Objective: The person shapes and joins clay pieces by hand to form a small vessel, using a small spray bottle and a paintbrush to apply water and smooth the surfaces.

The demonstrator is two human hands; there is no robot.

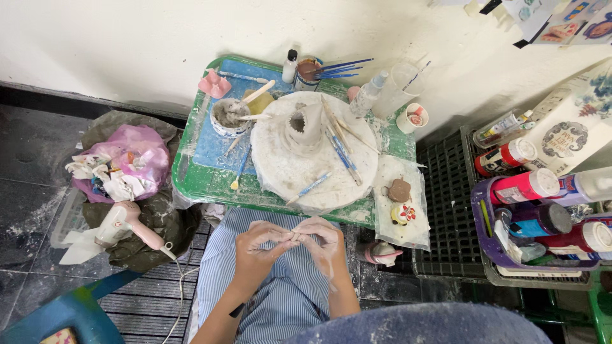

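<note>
I see left hand (pixel 258 245) & right hand (pixel 325 241) meeting over the striped lap, fingertips pinched shut on a small clay bit (pixel 294 236), held low at 6 o'clock from the clay tower (pixel 304 127) on its turntable (pixel 312 172), prob. to shape it clear of the tools.

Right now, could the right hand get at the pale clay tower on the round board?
Probably yes. The right hand is pinching a small clay piece with the left hand, but the clay tower stands directly ahead, with only flat brushes lying beside it.
</note>
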